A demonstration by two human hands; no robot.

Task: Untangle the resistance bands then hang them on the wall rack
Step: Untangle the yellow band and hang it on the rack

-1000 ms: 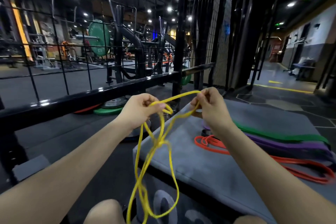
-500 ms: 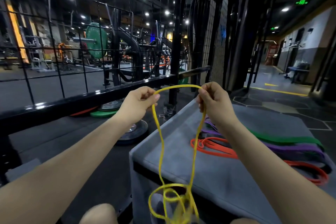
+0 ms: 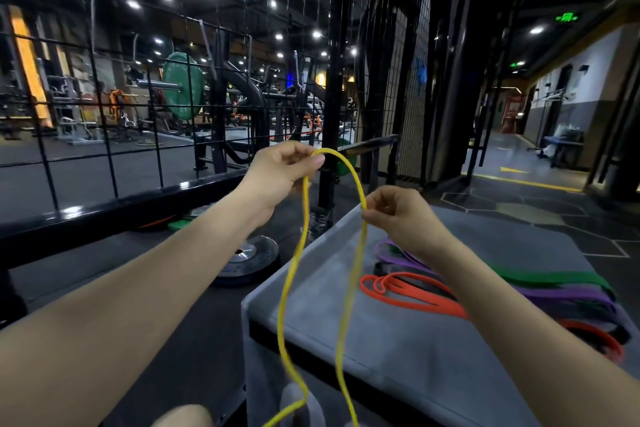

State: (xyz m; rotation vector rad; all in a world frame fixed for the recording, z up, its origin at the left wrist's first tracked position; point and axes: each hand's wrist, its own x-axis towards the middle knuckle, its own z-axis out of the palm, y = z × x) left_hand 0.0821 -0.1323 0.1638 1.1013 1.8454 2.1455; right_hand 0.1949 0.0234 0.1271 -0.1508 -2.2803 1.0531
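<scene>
The thin yellow rubber resistance band (image 3: 360,191) hangs as a long narrow loop, its long axis near vertical, its lower end cut off at the frame's bottom edge. The left hand (image 3: 280,173) pinches one strand near the arched top; the right hand (image 3: 398,215) pinches the other, lower. Behind, flat orange (image 3: 408,291), purple (image 3: 398,256) and green (image 3: 554,277) bands lie on the grey padded box (image 3: 398,340), partly hidden by the right forearm.

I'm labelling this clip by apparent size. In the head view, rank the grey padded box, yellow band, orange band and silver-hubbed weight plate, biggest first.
1. grey padded box
2. yellow band, long but thin
3-4. orange band and weight plate: unsure; the plate lies farther off, and an arm partly hides both.
</scene>
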